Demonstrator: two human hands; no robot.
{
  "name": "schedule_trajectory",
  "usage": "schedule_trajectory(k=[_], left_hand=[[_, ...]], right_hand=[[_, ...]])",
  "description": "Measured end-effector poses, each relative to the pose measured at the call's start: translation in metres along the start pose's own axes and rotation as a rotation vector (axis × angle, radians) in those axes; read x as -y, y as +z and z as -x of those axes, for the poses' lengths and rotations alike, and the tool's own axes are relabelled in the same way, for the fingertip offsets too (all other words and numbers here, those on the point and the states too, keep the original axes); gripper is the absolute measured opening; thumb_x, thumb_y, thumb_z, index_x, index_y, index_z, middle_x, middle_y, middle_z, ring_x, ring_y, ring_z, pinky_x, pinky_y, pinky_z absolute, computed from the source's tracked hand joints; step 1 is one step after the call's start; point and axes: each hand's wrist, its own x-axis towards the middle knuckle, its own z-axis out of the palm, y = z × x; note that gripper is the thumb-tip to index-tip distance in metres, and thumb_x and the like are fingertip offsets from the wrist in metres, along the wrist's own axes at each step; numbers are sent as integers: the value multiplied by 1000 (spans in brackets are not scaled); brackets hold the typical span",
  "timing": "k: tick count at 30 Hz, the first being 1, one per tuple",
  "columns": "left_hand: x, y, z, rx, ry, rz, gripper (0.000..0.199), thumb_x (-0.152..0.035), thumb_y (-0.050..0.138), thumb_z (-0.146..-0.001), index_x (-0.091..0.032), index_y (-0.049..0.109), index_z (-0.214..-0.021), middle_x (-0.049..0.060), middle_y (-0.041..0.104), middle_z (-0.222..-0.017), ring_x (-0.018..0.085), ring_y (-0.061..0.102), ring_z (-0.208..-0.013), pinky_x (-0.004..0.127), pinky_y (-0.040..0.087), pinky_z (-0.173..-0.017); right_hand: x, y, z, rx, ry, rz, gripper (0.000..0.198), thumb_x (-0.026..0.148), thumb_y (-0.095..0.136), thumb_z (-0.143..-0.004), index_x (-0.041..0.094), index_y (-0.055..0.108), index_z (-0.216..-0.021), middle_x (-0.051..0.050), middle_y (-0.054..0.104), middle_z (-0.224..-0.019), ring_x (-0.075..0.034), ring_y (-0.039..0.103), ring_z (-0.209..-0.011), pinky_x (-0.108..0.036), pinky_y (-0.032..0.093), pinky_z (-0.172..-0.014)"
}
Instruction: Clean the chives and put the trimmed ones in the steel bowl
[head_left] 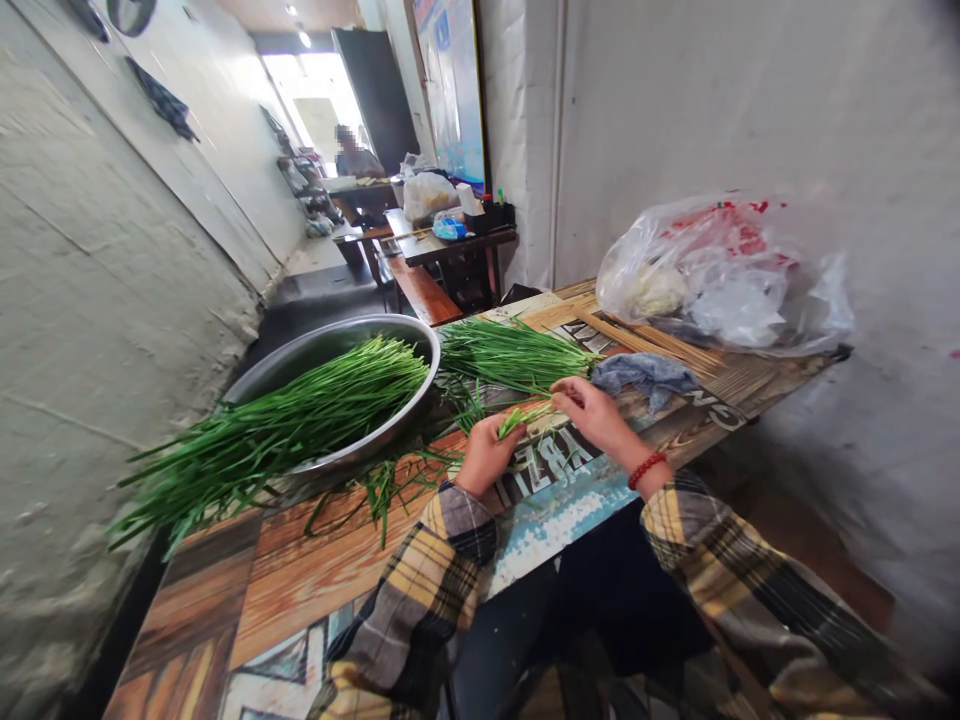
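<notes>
My left hand (pixel 489 452) is closed around a few garlic chives (pixel 513 424), their pale ends pointing right. Just to the right, my right hand (pixel 589 408) pinches with thumb and forefinger at the tips of those stalks. Behind both hands a bunch of green garlic chives (pixel 517 352) lies on the wood-patterned table (pixel 322 570). A large metal basin (pixel 427 350) at the left bears a thick pile of chives (pixel 300 410) hanging over its left rim. Loose green scraps (pixel 382 490) lie between the basin and my left hand.
A crumpled grey-blue cloth (pixel 645 376) lies beyond my right hand, near several wooden chopsticks (pixel 660 340). A clear plastic bag (pixel 727 280) stands against the right wall. Farther back are another table (pixel 450 245), a bench (pixel 424 290) and a seated person (pixel 356 155).
</notes>
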Motion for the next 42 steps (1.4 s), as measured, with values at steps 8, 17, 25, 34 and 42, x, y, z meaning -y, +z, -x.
schedule_trajectory(k=[8, 17, 25, 34, 42], left_hand=[[-4, -10, -1, -49, 87, -239, 25, -33, 52, -87, -15, 67, -77, 3, 64, -76, 14, 54, -71, 23, 41, -67], [-7, -22, -7, 7, 126, -479, 22, -24, 49, -88, -18, 68, -97, 6, 66, -88, 17, 60, -81, 25, 44, -72], [-28, -4, -3, -98, 288, -974, 22, -7, 49, -76, -17, 65, -88, 5, 60, -76, 18, 55, -71, 27, 38, -61], [-37, 6, -1, -60, 396, -1257, 18, -9, 48, -81, -19, 63, -81, 6, 58, -72, 19, 53, -71, 31, 35, -63], [-26, -7, 4, -113, 410, -1021, 19, -10, 49, -80, -19, 63, -88, 4, 57, -72, 17, 52, -70, 28, 37, -64]], right_hand=[[6, 32, -16, 105, -179, 119, 12, 20, 58, -82, 17, 67, -74, -2, 68, -74, -14, 60, -71, -25, 42, -66], [-5, 51, -24, 105, -170, -15, 7, 19, 62, -81, 18, 67, -76, -2, 68, -77, -15, 61, -74, -26, 44, -70], [-8, 46, -22, 55, 31, -272, 14, 26, 59, -81, 17, 66, -73, -1, 68, -71, -14, 60, -67, -24, 44, -63], [-17, 52, -19, -10, 165, -368, 21, 36, 60, -77, 18, 66, -69, 0, 66, -66, -14, 57, -62, -25, 41, -59], [-25, 32, -35, -288, 276, -410, 32, 46, 53, -82, 17, 60, -70, 4, 54, -58, -10, 44, -55, -23, 34, -54]])
